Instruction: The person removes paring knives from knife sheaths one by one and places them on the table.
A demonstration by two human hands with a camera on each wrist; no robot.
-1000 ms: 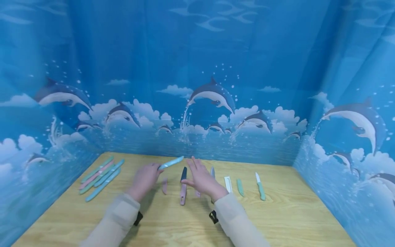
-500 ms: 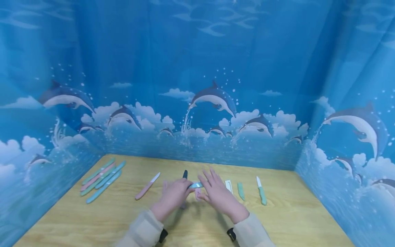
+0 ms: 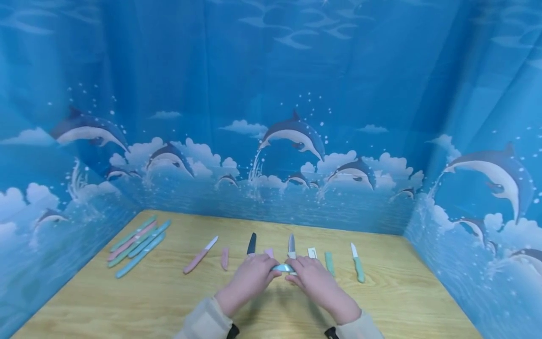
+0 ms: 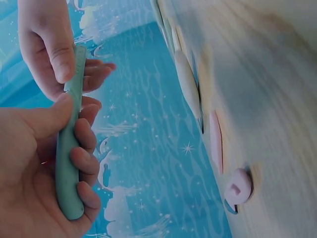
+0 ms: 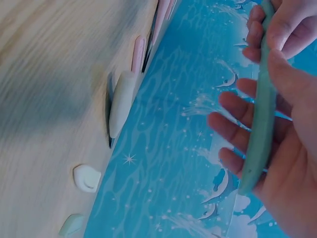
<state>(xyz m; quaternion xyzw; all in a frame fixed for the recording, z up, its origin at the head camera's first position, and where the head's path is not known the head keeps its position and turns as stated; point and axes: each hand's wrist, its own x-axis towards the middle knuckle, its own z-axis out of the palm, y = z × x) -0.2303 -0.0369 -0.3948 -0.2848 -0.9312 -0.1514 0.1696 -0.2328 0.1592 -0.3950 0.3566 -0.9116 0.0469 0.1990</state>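
Note:
Both hands hold one light blue sheathed knife (image 3: 282, 268) above the table. My left hand (image 3: 251, 278) grips its longer part, with fingers curled round it and the thumb along the top, as the left wrist view shows. The far end is pinched by my right hand (image 3: 315, 282) between thumb and fingers. Just beyond the hands lie a black-bladed knife (image 3: 251, 243), its handle hidden by my left hand, and a silver-bladed knife (image 3: 291, 243) with a pale handle. A purple sheath (image 3: 269, 253) is partly covered.
Several sheathed knives (image 3: 141, 251) are bunched at the table's left. A pink-handled bare knife (image 3: 199, 258) and pink sheath (image 3: 225, 259) lie left of centre. To the right are a white sheath (image 3: 312, 253), a green sheath (image 3: 329, 262) and a green-handled knife (image 3: 358, 268).
My left hand has carried the blue knife from the left to the middle, and lower. My right hand, earlier spread and holding nothing, has shifted right and now pinches the knife's other end.

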